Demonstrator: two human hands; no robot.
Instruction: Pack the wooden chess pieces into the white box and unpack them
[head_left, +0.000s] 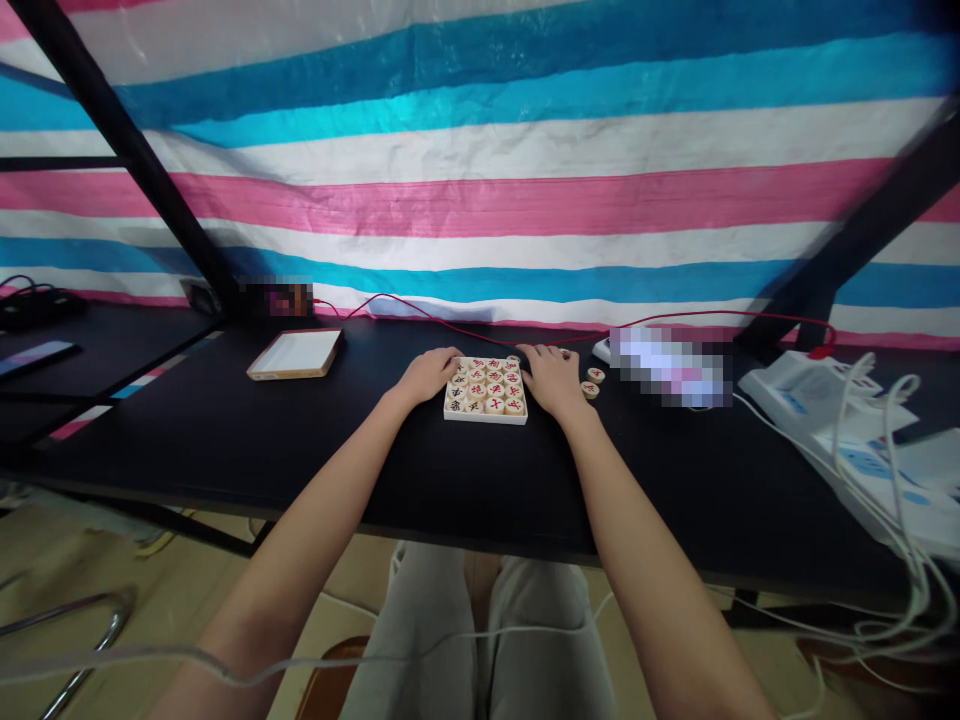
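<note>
A white tray (486, 418) on the black table holds rows of round wooden pieces with red or black characters. My left hand (430, 375) rests at the tray's left edge, its fingers reaching to the back left corner. Against the right side lies my right hand (551, 378), fingers spread toward the back right corner, where a piece (513, 360) sits near the fingertips. Two loose pieces, one (595, 375) behind the other (589, 390), lie just right of my right hand, and another is partly hidden behind its fingers.
A shallow box lid (295, 355) lies on the table (480, 490) at the left. A blurred device sits at the right, beside white power strips (847, 440) with tangled cables. A red cable (450, 325) runs along the back, before a striped sheet (525, 200).
</note>
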